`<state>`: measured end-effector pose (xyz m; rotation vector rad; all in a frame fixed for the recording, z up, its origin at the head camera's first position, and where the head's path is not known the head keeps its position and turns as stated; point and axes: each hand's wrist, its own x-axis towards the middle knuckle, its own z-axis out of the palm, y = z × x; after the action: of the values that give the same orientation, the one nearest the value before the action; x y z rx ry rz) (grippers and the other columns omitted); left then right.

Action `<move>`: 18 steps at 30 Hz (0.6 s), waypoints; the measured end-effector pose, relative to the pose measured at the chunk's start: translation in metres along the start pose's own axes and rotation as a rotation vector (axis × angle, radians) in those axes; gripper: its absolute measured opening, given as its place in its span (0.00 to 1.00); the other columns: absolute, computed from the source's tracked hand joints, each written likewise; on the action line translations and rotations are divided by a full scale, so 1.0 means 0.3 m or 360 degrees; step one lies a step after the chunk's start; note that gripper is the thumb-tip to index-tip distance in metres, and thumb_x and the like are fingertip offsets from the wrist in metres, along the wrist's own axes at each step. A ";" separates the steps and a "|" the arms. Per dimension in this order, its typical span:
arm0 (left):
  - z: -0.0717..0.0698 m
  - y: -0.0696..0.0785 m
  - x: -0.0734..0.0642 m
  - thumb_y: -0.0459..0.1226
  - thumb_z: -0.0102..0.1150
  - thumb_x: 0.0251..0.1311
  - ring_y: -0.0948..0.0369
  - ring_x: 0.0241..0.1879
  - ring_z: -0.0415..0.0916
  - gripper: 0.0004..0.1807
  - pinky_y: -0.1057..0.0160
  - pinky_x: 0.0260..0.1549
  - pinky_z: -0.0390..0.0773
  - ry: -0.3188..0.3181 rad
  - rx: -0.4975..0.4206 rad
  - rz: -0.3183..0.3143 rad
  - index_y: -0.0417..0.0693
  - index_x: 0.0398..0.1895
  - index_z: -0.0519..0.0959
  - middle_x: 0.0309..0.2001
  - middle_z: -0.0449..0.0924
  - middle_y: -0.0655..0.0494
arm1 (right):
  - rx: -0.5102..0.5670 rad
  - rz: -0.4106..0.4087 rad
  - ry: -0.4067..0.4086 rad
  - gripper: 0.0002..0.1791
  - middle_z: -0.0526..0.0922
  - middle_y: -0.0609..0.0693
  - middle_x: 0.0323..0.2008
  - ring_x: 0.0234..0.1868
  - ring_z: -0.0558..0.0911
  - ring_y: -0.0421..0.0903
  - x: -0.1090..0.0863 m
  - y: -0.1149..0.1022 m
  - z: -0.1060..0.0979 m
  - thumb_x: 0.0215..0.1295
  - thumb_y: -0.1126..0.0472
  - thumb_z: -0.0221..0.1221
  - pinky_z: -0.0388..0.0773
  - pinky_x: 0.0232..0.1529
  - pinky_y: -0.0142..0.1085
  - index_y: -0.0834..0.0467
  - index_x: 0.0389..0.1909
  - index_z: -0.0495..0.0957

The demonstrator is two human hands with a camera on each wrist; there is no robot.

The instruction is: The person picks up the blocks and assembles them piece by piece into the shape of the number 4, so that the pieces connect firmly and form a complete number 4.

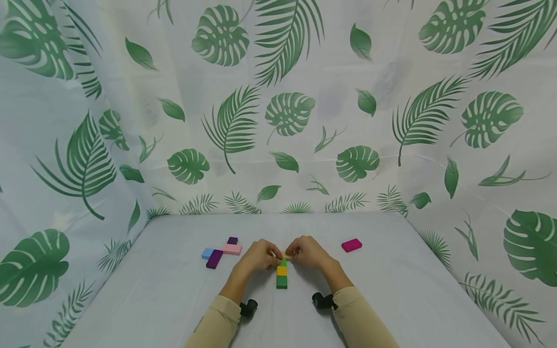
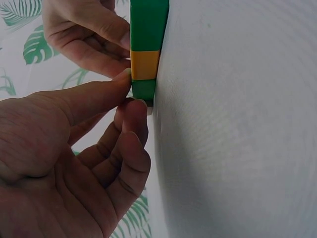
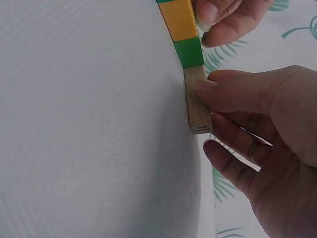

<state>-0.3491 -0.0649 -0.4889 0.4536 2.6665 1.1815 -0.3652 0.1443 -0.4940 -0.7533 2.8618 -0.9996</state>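
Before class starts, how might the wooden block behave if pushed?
The wooden block would probably slide, not roll, given flat sides. Its straight edges suggest stiffness. Its end seems against a green block, which may shift too.

White fabric walls [image 1: 330, 96], green leaf prints [image 1: 290, 114], pale covered tabletop [image 1: 143, 299], soft light

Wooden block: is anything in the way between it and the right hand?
Nothing visible: the right hand pinches the wooden block, and the block's other end meets a green block.
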 end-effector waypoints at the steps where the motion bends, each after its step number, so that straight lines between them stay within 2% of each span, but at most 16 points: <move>1: 0.000 -0.001 0.000 0.35 0.71 0.63 0.61 0.25 0.75 0.02 0.65 0.25 0.74 -0.0001 -0.0003 0.0006 0.45 0.36 0.89 0.28 0.84 0.56 | -0.0005 -0.0012 -0.0001 0.11 0.90 0.48 0.36 0.41 0.82 0.47 -0.001 0.000 -0.001 0.56 0.73 0.72 0.81 0.45 0.44 0.58 0.38 0.91; 7: -0.001 -0.004 0.001 0.34 0.72 0.62 0.62 0.24 0.75 0.02 0.66 0.24 0.73 -0.0007 -0.0009 0.0039 0.45 0.36 0.89 0.28 0.85 0.56 | -0.0008 -0.0026 -0.0014 0.11 0.90 0.50 0.37 0.41 0.82 0.47 -0.003 -0.002 -0.005 0.55 0.73 0.72 0.81 0.44 0.44 0.59 0.39 0.91; 14: -0.012 -0.010 0.006 0.35 0.70 0.64 0.63 0.25 0.76 0.02 0.65 0.25 0.75 -0.0009 0.0010 0.0127 0.47 0.36 0.89 0.29 0.86 0.58 | 0.0006 0.0003 -0.0009 0.11 0.90 0.48 0.37 0.42 0.82 0.46 -0.001 -0.002 -0.001 0.56 0.72 0.72 0.81 0.46 0.46 0.58 0.39 0.91; 18: -0.033 -0.022 0.006 0.39 0.68 0.67 0.62 0.26 0.77 0.03 0.63 0.27 0.77 0.0066 0.0015 0.0113 0.51 0.38 0.89 0.31 0.86 0.57 | -0.0009 0.0003 -0.0010 0.10 0.90 0.47 0.36 0.40 0.81 0.44 0.000 0.001 0.000 0.57 0.71 0.72 0.81 0.45 0.44 0.57 0.38 0.91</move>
<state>-0.3550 -0.0752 -0.4873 0.5350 2.7132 1.2113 -0.3653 0.1444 -0.4943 -0.7529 2.8605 -0.9875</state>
